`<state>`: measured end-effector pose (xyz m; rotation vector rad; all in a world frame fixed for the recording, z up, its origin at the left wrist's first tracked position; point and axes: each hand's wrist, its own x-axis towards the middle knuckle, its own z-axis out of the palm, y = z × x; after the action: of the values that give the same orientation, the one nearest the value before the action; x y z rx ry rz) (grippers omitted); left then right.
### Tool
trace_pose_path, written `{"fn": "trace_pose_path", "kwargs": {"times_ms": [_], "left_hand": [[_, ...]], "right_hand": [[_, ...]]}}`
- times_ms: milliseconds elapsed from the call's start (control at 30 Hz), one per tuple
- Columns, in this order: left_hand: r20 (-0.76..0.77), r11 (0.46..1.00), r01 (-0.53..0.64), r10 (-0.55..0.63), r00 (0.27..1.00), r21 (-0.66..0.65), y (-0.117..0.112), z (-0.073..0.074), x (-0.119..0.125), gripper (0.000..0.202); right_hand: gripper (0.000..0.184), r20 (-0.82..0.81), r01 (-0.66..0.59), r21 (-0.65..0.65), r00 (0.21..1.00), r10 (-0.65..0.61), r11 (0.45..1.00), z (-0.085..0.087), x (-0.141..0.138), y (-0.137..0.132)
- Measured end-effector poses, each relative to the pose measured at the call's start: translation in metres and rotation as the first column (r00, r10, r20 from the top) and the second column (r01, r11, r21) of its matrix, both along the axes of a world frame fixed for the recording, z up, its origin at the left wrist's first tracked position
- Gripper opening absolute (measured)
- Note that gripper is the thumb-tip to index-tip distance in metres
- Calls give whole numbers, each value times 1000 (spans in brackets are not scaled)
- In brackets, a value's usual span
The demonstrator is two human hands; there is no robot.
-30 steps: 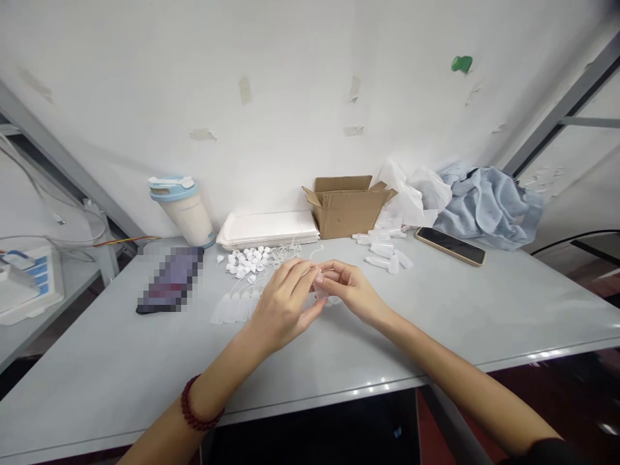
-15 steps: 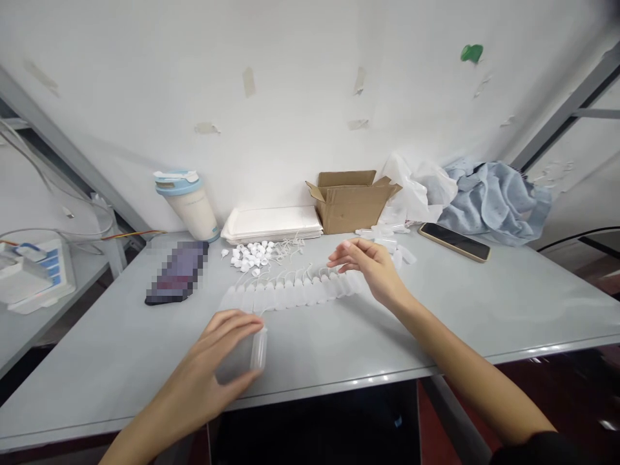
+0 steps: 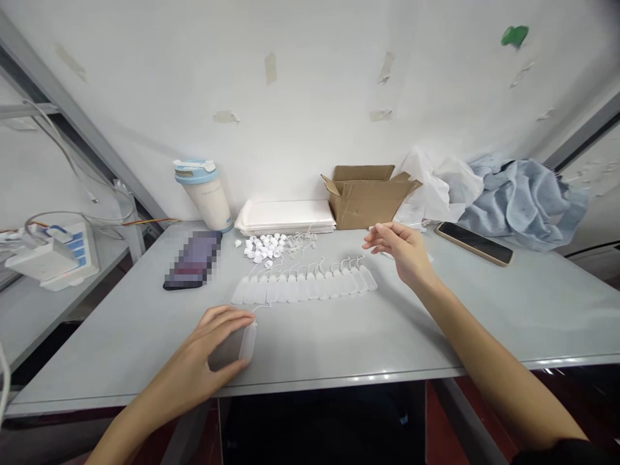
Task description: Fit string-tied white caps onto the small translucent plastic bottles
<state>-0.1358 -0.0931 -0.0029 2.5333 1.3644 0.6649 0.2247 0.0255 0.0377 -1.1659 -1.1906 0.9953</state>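
Loosely, left hand (image 3: 213,352) cups bottle (image 3: 247,341), fingers (image 3: 227,317) curled

Left hand (image 3: 213,349) curled, palm down; right hand (image 3: 402,248) raised, fingers loose.

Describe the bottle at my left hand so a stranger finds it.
On the grey table, nearer the front edge than the row of bottles, lies one small translucent bottle. It alone lies apart from the row, held by the left hand.

Bare worktop (image 3: 387,336) lay open before the bottle row (image 3: 305,287); caps (image 3: 264,245) and box (image 3: 368,197) crowded the back.
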Motion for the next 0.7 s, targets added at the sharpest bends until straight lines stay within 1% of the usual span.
{"fn": "trace_pose_path", "kwargs": {"times_ms": [233,500,600,700], "left_hand": [[-15,1000,8,-9,1000,-13,5,1,0,45],[-50,1000,22,-22,999,-7,5,8,-2,51],[-29,1000,3,-4,1000,-22,7,11,-3,47],[57,999,-51,51,997,6,17,19,1,37]], "right_hand": [[26,18,-4,25,1000,3,1000,1,1,-1],[25,29,5,40,1000,-6,999,1,4,0],[26,32,11,39,999,-13,999,0,6,2],[26,49,13,44,999,-16,999,-1,8,5]]}}
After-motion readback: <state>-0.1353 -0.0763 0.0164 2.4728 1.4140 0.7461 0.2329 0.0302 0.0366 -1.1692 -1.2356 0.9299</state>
